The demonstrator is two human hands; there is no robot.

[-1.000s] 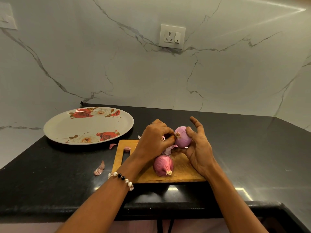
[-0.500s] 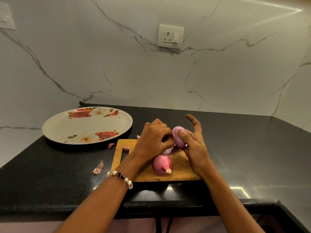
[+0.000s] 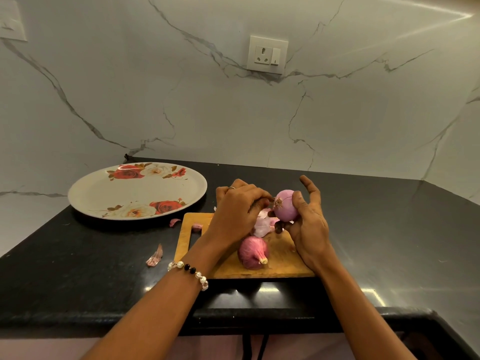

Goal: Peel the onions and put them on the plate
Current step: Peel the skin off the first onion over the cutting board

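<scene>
My right hand (image 3: 307, 229) holds a pale purple, mostly peeled onion (image 3: 285, 209) above the wooden cutting board (image 3: 280, 258), thumb on its side and forefinger raised. My left hand (image 3: 237, 210) is curled beside it, fingertips pinching at the onion's root end. Loose pale skin (image 3: 262, 224) hangs below between both hands. A second onion (image 3: 253, 252), dark red and unpeeled, lies on the board near its front edge. The oval plate with a rose pattern (image 3: 104, 193) sits to the left with nothing on it.
Bits of onion skin lie on the black counter: one (image 3: 155, 257) left of the board, one (image 3: 174, 222) near the plate, one (image 3: 197, 226) on the board's handle end. A marble wall with a socket (image 3: 267, 55) stands behind. The counter's front edge is close.
The onion has turned in my right hand so its root end shows toward my left hand. Both hands stay over the board; the red onion has not moved.
</scene>
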